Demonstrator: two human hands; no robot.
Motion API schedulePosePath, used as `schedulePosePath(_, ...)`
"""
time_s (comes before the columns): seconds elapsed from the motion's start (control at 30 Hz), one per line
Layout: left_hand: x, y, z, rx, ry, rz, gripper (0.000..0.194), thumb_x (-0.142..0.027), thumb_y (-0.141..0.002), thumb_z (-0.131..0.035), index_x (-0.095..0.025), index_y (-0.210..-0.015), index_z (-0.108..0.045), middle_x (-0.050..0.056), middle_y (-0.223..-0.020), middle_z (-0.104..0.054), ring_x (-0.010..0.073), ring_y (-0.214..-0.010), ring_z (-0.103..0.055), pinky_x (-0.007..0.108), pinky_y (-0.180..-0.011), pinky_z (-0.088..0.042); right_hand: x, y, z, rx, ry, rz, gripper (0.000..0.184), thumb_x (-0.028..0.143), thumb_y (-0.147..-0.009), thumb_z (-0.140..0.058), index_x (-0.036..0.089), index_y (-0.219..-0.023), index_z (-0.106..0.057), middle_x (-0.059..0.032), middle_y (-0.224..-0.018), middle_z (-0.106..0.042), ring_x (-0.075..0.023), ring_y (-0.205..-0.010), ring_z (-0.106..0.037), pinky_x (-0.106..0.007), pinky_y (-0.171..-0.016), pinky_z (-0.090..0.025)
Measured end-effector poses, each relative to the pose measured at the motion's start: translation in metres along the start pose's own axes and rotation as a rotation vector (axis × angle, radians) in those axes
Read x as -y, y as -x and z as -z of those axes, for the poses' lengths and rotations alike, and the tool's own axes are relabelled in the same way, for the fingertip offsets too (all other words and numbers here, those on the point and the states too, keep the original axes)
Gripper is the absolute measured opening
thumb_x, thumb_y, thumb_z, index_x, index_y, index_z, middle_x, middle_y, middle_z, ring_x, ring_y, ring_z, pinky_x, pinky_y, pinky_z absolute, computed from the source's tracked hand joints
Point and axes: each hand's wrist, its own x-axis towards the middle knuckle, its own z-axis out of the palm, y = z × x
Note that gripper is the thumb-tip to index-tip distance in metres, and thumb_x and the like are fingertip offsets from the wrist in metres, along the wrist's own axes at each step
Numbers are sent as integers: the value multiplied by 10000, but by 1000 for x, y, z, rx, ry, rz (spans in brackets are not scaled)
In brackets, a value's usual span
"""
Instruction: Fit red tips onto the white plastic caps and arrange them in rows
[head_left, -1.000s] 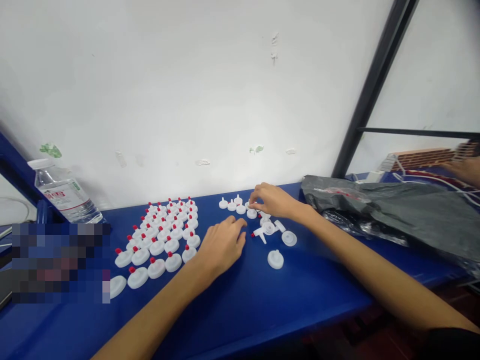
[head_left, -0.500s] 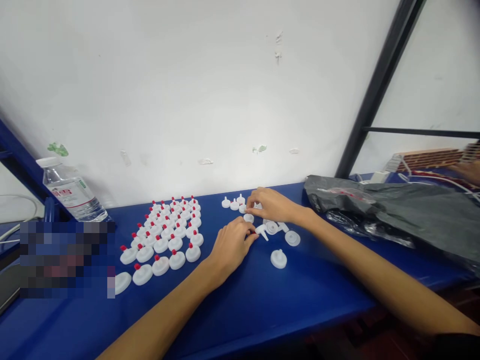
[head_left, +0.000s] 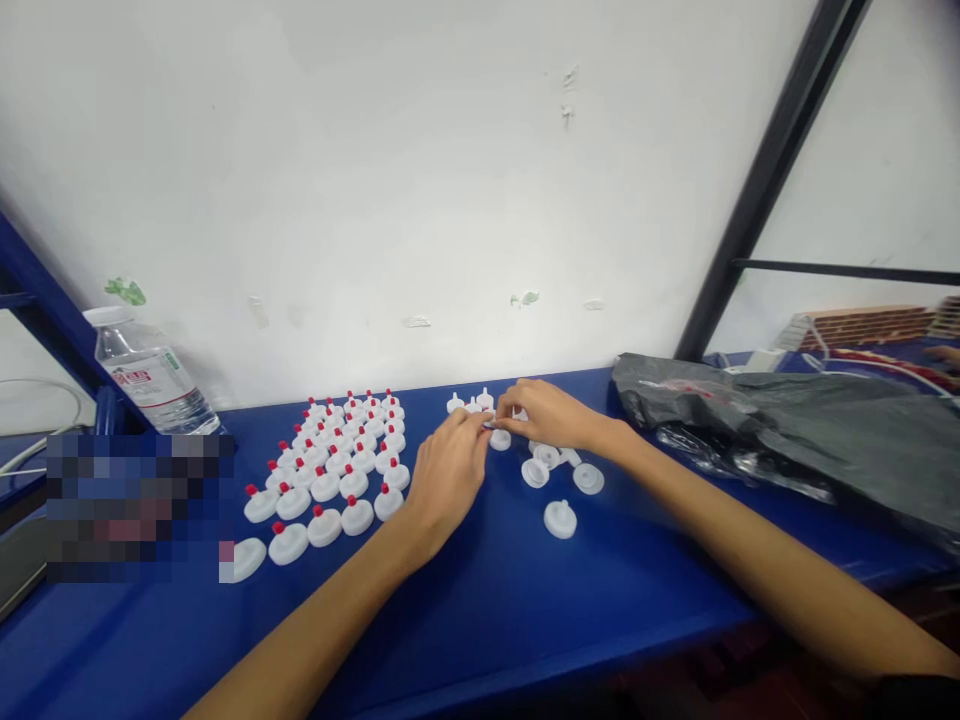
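My left hand (head_left: 450,465) and my right hand (head_left: 546,412) meet at the fingertips over the blue table. Between them shows a sliver of a small white plastic piece (head_left: 489,424), pinched by my right fingers; most of it is hidden. My left fingers are closed too, but what they hold is covered. Behind and below the hands stand white spout caps (head_left: 455,403) without red tips. More white caps (head_left: 535,472) lie nearer me, some turned over, and one cap (head_left: 560,519) sits apart in front.
Rows of white caps with red tips (head_left: 325,486) stand on the table (head_left: 480,620) left of my hands. A water bottle (head_left: 154,375) leans at the back left. Grey plastic bags (head_left: 795,420) lie at the right. A black metal post (head_left: 757,200) rises behind them.
My left hand has moved up and away from me to meet my right fingertips. The red piece at its fingertips is now out of sight. My right hand has barely shifted.
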Motion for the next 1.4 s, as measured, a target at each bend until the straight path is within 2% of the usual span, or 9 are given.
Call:
schedulePosePath(0.13,4,-8,10,-161,121,53,245,-239,-972,-505,-235,-1076,-726,30,-1061,-708,158,-766,-677,291,-762,-486,8,0,3,61,-144,62,286,360,-971,-555,181,-887,-761,-31,-761,-721,-151,-674,-599,-263,-639,-367)
schedulePosePath(0.27,5,-9,14,-97,222,158,241,-302,-952,-542,-241,-1085,-734,-20,-752,-726,119,-488,-607,274,-641,-474,8,0,8,-21,-181,6,361,368,-1004,-477,172,-911,-765,-26,-723,-706,-131,-603,-558,-262,-612,-340)
schedulePosePath(0.33,5,-7,12,-51,248,188,234,-321,-943,-551,-255,-1063,-742,-58,-551,-649,131,-447,-602,264,-607,-458,4,0,9,-66,-167,-44,345,351,-995,-487,169,-890,-760,-21,-705,-696,-124,-587,-542,-261,-605,-326)
schedulePosePath(0.43,5,-6,5,-7,284,180,217,-319,-933,-554,-264,-1007,-751,-72,-474,-606,140,-460,-624,251,-601,-449,0,-1,9,-94,-128,-79,320,320,-977,-508,157,-826,-739,-15,-665,-672,-114,-568,-510,-260,-588,-299)
schedulePosePath(0.77,7,-6,-10,77,236,121,246,-292,-930,-539,-280,-1061,-747,-71,-501,-624,141,-486,-625,250,-623,-442,5,0,8,-69,-87,-74,351,324,-985,-486,150,-763,-695,5,-588,-610,-96,-521,-433,-265,-569,-270)
schedulePosePath(1.0,8,-5,-15,26,204,42,221,-265,-941,-534,-270,-1050,-725,-31,-774,-745,136,-606,-683,250,-673,-461,4,-1,8,-79,-79,-52,351,313,-985,-485,151,-742,-681,6,-582,-609,-94,-519,-437,-262,-568,-274)
schedulePosePath(1.13,8,-7,-18,41,193,18,237,-261,-955,-515,-274,-1085,-713,-37,-690,-719,147,-613,-687,244,-653,-471,4,0,7,-78,-83,-50,354,309,-984,-485,154,-721,-663,13,-567,-593,-90,-514,-421,-263,-565,-261)
schedulePosePath(1.3,6,-8,-19,54,200,-63,253,-212,-948,-506,-232,-1075,-724,21,-1008,-762,139,-687,-696,244,-682,-505,3,0,6,-76,-94,-53,357,309,-980,-486,153,-703,-650,12,-564,-586,-89,-509,-401,-269,-565,-247)
schedulePosePath(1.4,5,-7,-17,59,180,-53,261,-209,-942,-511,-225,-1070,-737,35,-1031,-764,153,-714,-699,250,-671,-510,3,1,6,-78,-97,-53,372,310,-981,-482,153,-679,-633,11,-566,-584,-89,-507,-386,-274,-566,-240)
